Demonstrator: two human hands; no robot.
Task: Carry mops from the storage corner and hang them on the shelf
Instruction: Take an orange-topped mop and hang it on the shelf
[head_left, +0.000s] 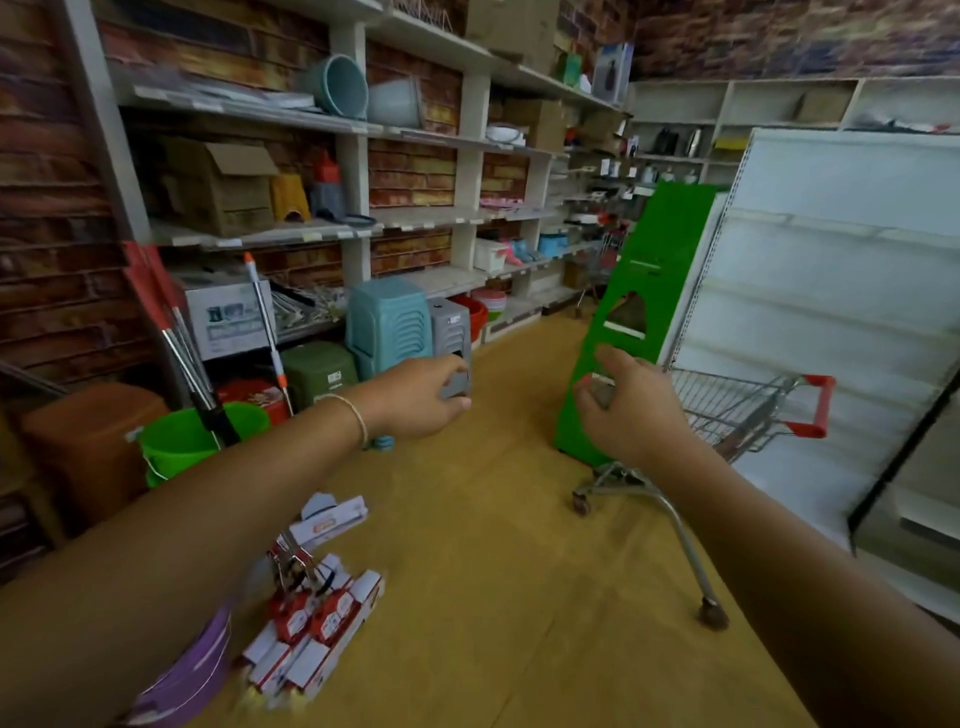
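We see both arms stretched forward over the yellowish floor of a shop. Our left hand has its fingers curled, and a small grey thing shows at the fingertips, but the picture is blurred and we cannot tell if the hand really holds it. Our right hand is held in the air with the fingers loosely bent and spread, and it grips nothing that we can see. A thin bracelet is on the left wrist.

The mops stand in the corner at the left, well apart from both hands. Their shiny metal handles lean together against the brick wall, with red parts at the top, and their lower ends go down into a green bucket. One more handle, metal with an orange tip and an orange band lower down, leans just beside them, in front of the wall shelf. The mop heads are hidden.

On the floor near the left arm lies a heap of red and white boxes. At the right stands a shopping cart with a red handle, beside a green stand and a white shelf unit. Blue plastic stools are stacked under the wall shelf.
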